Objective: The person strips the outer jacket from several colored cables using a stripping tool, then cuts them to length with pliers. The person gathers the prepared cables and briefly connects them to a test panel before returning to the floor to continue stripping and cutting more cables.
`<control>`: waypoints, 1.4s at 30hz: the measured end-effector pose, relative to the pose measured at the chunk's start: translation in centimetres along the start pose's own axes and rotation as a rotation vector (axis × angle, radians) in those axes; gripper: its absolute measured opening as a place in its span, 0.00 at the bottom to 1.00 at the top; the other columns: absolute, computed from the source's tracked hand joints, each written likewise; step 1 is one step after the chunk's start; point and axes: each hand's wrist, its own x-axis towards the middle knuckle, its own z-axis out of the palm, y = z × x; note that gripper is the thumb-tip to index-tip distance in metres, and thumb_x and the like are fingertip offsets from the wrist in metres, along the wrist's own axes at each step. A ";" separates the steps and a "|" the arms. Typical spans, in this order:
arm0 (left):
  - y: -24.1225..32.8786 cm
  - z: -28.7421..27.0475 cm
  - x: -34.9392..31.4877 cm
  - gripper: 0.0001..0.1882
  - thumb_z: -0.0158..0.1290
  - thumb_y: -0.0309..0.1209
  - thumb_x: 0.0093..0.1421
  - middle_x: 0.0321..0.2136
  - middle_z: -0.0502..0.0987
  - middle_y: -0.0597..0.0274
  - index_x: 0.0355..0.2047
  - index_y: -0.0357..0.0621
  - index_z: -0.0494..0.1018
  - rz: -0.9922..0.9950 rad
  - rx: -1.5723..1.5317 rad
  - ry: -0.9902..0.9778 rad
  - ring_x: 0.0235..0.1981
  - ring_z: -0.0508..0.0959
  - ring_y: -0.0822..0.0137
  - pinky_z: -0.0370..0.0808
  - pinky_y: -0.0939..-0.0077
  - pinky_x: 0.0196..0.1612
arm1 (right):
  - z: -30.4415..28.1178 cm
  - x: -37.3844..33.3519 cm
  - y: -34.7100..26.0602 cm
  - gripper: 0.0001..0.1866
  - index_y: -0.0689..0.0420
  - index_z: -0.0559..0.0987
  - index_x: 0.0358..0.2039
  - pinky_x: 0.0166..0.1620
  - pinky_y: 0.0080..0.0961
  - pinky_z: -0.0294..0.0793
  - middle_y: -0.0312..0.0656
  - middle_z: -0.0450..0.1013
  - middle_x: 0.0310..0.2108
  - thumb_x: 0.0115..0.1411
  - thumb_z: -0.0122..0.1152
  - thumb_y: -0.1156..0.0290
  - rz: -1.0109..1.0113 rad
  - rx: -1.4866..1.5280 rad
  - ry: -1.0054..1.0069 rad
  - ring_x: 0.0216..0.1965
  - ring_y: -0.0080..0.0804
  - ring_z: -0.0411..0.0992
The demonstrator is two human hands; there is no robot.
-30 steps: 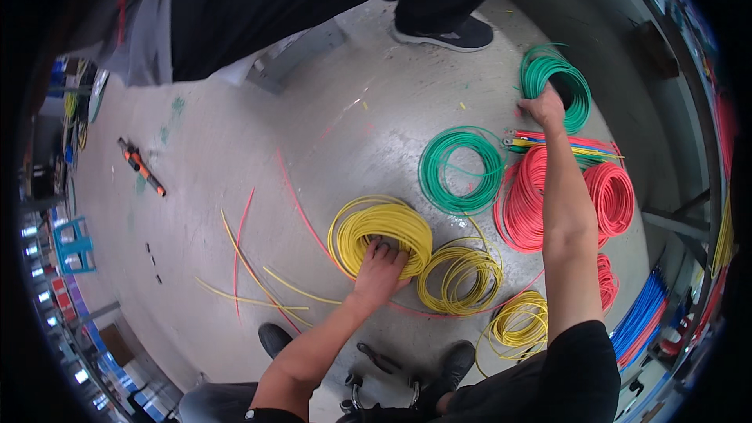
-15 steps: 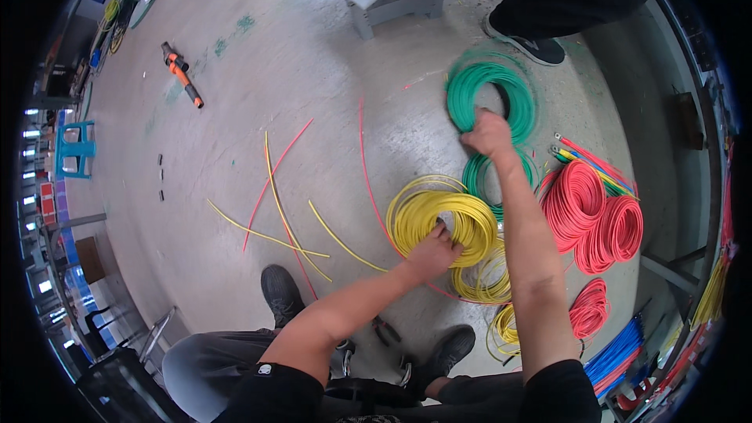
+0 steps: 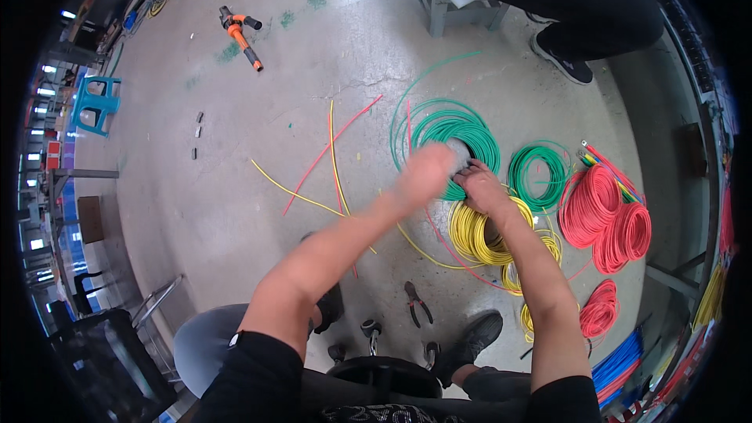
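A large coil of green wire (image 3: 407, 127) lies on the floor in front of me, one loose end arcing out at its far left. My right hand (image 3: 482, 186) is closed round the coil's near right side, fingers curled into its centre. Over the near left part of that coil is my left hand (image 3: 427, 175), smeared by motion, its fingers unclear. Just below my right hand sits a yellow wire coil (image 3: 468, 235), partly covered by the right forearm. A smaller green coil (image 3: 517, 172) rests to the right, apart from the large one.
Red wire coils (image 3: 587, 207) and blue wires (image 3: 619, 364) lie at the right. Cut red and yellow wires (image 3: 301, 188) are scattered left of centre. Pliers (image 3: 417, 304) lie near my feet; an orange and black tool (image 3: 241, 37) is farther off. Another person's leg (image 3: 572, 4) is at the far right.
The large green coil has moved left and nearer, off the smaller green one, with my right hand on it. My left hand has let go of the yellow coil and moved to the green one.
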 end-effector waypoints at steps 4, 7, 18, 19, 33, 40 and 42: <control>-10.6 -1.7 1.6 0.18 0.51 0.23 0.54 0.49 0.76 0.50 0.48 0.39 0.73 0.040 0.333 -0.043 0.52 0.76 0.48 0.72 0.53 0.56 | 0.4 0.8 -1.4 0.24 0.53 0.81 0.45 0.71 0.40 0.58 0.43 0.78 0.44 0.43 0.67 0.74 0.092 0.011 -0.007 0.54 0.41 0.73; -14.5 -1.4 1.1 0.18 0.54 0.26 0.54 0.49 0.77 0.54 0.46 0.41 0.74 0.100 0.595 -0.041 0.52 0.76 0.52 0.70 0.50 0.57 | -0.3 1.1 -2.5 0.21 0.53 0.83 0.43 0.70 0.40 0.59 0.45 0.79 0.44 0.44 0.62 0.78 0.124 0.037 -0.009 0.53 0.40 0.75; -8.5 -10.9 -3.7 0.05 0.55 0.32 0.54 0.32 0.77 0.64 0.31 0.48 0.76 0.451 0.646 -0.645 0.39 0.78 0.61 0.75 0.62 0.38 | -2.3 -2.4 -7.8 0.34 0.52 0.78 0.57 0.72 0.44 0.55 0.51 0.66 0.65 0.45 0.74 0.70 0.514 0.324 0.386 0.70 0.48 0.57; -6.6 -12.6 -3.9 0.05 0.55 0.32 0.54 0.31 0.77 0.64 0.31 0.48 0.75 0.513 0.602 -0.595 0.38 0.78 0.61 0.75 0.63 0.38 | -3.0 -3.0 -9.0 0.35 0.58 0.75 0.60 0.69 0.43 0.62 0.53 0.69 0.63 0.50 0.74 0.67 0.547 0.323 0.559 0.67 0.50 0.63; 12.2 -31.9 -5.5 0.08 0.60 0.36 0.55 0.24 0.74 0.64 0.26 0.49 0.73 0.525 0.671 -0.279 0.36 0.76 0.60 0.73 0.62 0.41 | -15.8 -6.7 -10.3 0.15 0.58 0.74 0.44 0.43 0.33 0.82 0.46 0.78 0.41 0.72 0.53 0.58 0.282 2.078 1.155 0.39 0.34 0.79; 9.2 -41.2 -13.8 0.12 0.61 0.37 0.59 0.23 0.73 0.62 0.25 0.45 0.72 0.420 0.722 -0.098 0.35 0.76 0.56 0.71 0.50 0.41 | -16.6 -8.3 -18.2 0.19 0.56 0.80 0.50 0.37 0.25 0.81 0.35 0.77 0.29 0.69 0.58 0.54 0.396 1.563 0.261 0.29 0.26 0.78; 10.0 -43.0 -15.7 0.12 0.60 0.37 0.60 0.23 0.72 0.60 0.25 0.44 0.72 0.304 0.692 -0.072 0.34 0.76 0.54 0.70 0.50 0.39 | -13.4 -9.2 -16.1 0.22 0.59 0.80 0.52 0.41 0.31 0.81 0.42 0.80 0.32 0.65 0.62 0.57 0.613 1.504 0.528 0.32 0.34 0.80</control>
